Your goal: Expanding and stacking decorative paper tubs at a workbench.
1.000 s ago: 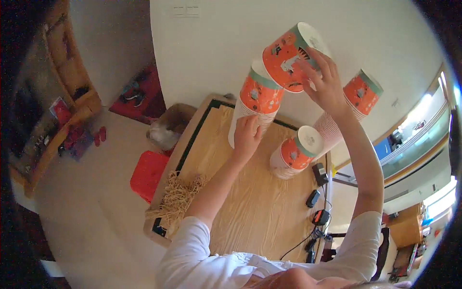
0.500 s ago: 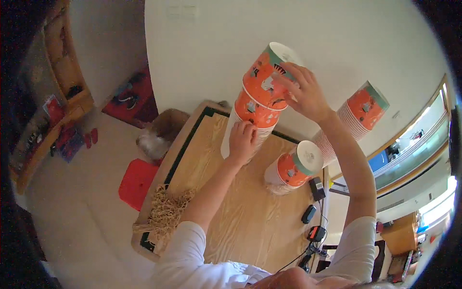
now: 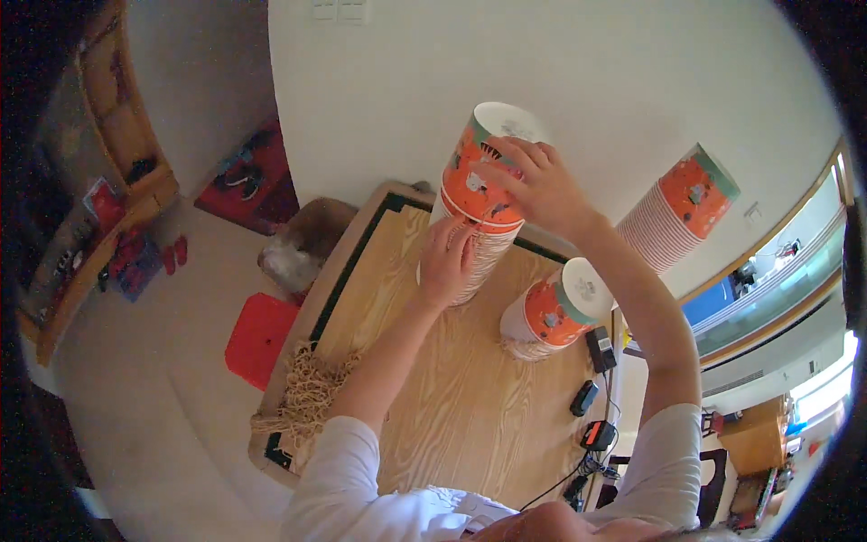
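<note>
An orange paper bucket (image 3: 470, 185) with a green band sits upside down atop a tall stack of nested paper buckets (image 3: 488, 257), its white base facing up. My right hand (image 3: 542, 185) lies along its right side, fingers spread over the printed wall, holding it. Lower down, my left hand (image 3: 449, 260) has its fingers curled against the stack just under the bucket's rim; its fingertips are partly hidden. To the right stands a shorter stack of upside-down orange buckets (image 3: 553, 312), its lower edge tan and stringy.
Another tall bucket stack (image 3: 677, 208) stands at the far right. Tan twine (image 3: 312, 388) lies heaped at the table's left edge. Black adapters and cables (image 3: 596, 436) line its right edge. A red stool (image 3: 262, 339) and a bin (image 3: 312, 239) stand on the floor to the left.
The top bucket has come down over the stack, covering the orange wall that showed beneath it. My right hand has moved down and slightly left with it; the left hand stays near the rim.
</note>
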`<state>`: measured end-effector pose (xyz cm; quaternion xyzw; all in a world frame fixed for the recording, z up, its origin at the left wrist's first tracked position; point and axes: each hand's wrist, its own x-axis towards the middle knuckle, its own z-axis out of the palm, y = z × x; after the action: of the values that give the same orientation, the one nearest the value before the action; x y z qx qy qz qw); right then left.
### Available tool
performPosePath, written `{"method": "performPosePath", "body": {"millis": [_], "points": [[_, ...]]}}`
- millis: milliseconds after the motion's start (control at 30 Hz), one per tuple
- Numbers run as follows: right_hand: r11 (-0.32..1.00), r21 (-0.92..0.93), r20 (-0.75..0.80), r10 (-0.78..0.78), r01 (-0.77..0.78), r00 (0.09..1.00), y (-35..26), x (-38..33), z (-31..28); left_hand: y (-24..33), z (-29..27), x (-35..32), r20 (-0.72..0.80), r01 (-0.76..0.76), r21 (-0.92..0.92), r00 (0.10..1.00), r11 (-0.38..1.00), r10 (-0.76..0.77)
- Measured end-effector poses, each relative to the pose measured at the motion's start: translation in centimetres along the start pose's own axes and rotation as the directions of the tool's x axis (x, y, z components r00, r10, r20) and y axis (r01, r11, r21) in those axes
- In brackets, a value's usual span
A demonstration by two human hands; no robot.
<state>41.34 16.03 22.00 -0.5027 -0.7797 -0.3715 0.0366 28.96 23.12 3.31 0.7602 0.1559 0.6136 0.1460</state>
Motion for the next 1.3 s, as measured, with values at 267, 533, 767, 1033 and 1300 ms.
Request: {"method": "performPosePath", "body": {"millis": [267, 533, 767, 1033, 1300], "points": [[0.999, 0.051, 0.077, -0.004, 0.0, 0.997, -0.5, -0.3, 0.3, -1.0, 0.1, 0.3, 0.096, -0.076, 0.114, 0.993, 0.991, 0.065], [0.987, 0.159, -0.008, 0.035, -0.033, 0.999, -0.4, -1.0, 0.7, -0.6, -0.6, 0.4, 0.118, -0.103, 0.117, 0.989, 0.988, 0.089], [0.928, 0.333, -0.046, 0.192, -0.166, 0.98, -0.9, -1.9, 1.5, -0.4, -0.4, 0.1, 0.165, -0.122, 0.208, 0.982, 0.971, 0.088], [0.935, 0.287, -0.034, 0.226, -0.207, 0.974, -1.5, -1.9, 0.8, 0.3, -1.6, -1.1, 0.322, -0.114, 0.266, 0.946, 0.957, 0.024], [0.789, 0.171, 0.233, 0.549, -0.59, 0.802, -7.3, -14.2, -3.6, 4.6, -13.5, -21.4, 0.634, 0.129, 0.279, 0.72, 0.952, -0.283]]}}
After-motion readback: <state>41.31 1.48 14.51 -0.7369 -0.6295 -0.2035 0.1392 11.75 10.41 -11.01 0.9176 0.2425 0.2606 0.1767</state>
